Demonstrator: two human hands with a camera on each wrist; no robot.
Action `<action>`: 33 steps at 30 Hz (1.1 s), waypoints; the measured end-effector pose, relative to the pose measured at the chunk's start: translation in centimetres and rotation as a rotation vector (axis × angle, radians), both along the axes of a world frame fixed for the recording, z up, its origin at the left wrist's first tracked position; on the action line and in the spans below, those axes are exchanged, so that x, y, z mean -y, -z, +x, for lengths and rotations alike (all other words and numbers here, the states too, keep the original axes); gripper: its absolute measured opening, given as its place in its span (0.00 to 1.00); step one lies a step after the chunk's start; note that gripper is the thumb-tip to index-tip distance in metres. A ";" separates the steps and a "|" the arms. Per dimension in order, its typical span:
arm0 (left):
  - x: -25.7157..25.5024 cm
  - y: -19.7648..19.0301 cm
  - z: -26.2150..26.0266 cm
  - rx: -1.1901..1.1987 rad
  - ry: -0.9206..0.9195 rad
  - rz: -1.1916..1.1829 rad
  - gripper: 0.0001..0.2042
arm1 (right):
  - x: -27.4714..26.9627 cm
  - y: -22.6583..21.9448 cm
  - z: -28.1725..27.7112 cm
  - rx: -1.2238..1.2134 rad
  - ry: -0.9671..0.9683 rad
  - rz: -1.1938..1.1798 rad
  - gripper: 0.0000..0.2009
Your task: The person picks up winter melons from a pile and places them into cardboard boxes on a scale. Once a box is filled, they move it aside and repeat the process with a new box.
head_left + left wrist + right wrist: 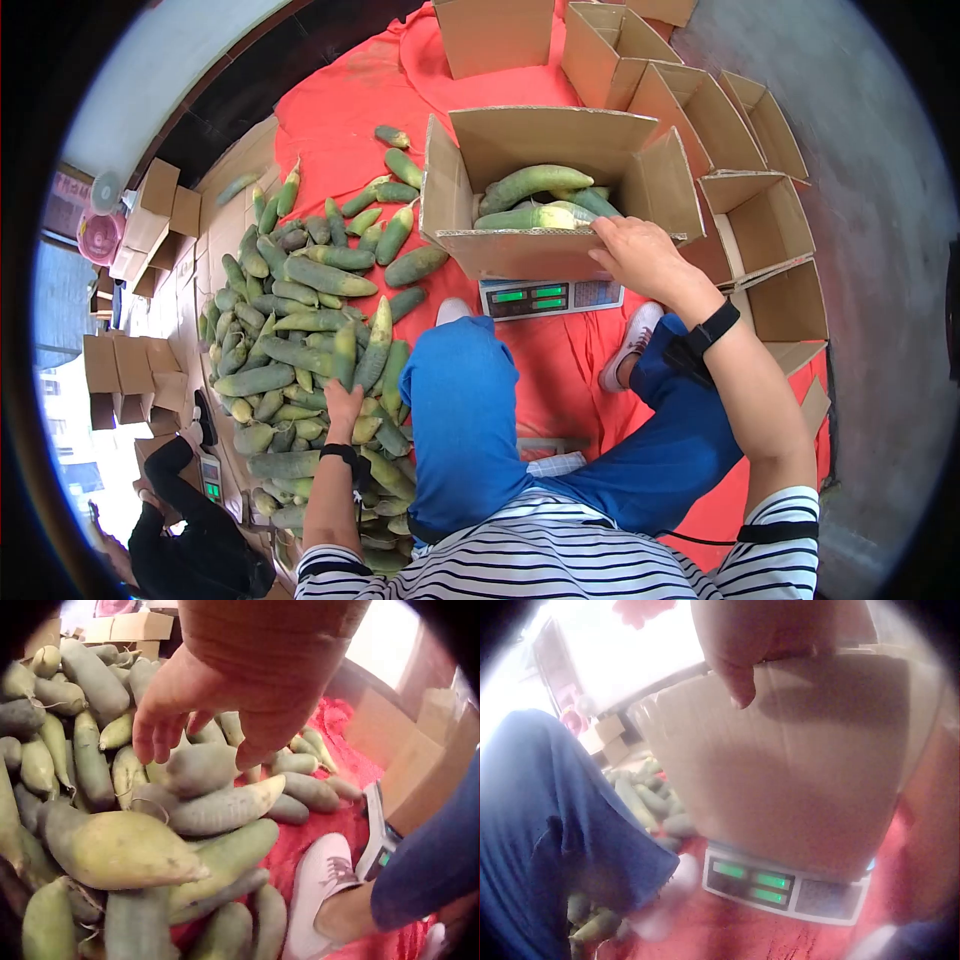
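Green radishes (290, 355) lie in a large pile on the left. My left hand (343, 402) reaches into it; in the left wrist view the hand's (225, 690) fingers and thumb grip a radish (201, 769) from both sides. A cardboard box (530, 257) with several radishes (535, 186) inside stands on a digital scale (550, 299) with lit green displays. My right hand (645, 258) holds the box's near rim at its right end. In the right wrist view this hand's (780, 630) thumb lies on the box's outer wall (810, 765); its other fingers are hidden.
Several open boxes (765, 225) line the right side, with more beyond the filled one. Red cloth (560, 355) covers the floor. At the lower left, a person in black (195, 545) is beside another scale (211, 478). Stacked boxes (130, 365) stand at the far left.
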State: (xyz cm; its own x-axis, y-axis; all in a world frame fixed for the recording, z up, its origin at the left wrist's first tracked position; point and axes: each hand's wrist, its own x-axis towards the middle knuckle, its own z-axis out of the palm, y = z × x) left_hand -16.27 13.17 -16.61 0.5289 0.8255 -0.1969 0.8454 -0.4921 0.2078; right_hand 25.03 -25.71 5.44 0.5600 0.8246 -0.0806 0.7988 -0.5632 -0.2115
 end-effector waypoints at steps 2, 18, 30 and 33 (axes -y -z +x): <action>1.0 0.2 -0.1 -0.004 -0.006 -0.060 0.28 | 0.0 0.4 0.0 0.029 -0.004 0.024 0.14; 12.6 -25.4 12.2 0.636 0.392 -0.389 0.21 | -0.2 -0.4 -0.3 0.014 -0.002 -0.054 0.17; 15.8 -28.4 14.5 0.457 0.830 -0.035 0.24 | 2.8 -2.6 0.4 0.057 0.109 0.079 0.25; 15.4 -28.1 14.1 0.496 0.822 -0.037 0.24 | 5.8 -5.4 1.0 0.074 0.172 0.174 0.22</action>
State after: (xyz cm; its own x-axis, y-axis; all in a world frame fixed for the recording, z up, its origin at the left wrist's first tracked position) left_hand -2.21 -2.25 11.48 0.9697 0.1575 0.1868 0.0508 -0.8778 0.4764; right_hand 25.99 -31.51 10.81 0.6925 0.7143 0.1010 0.7112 -0.6526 -0.2613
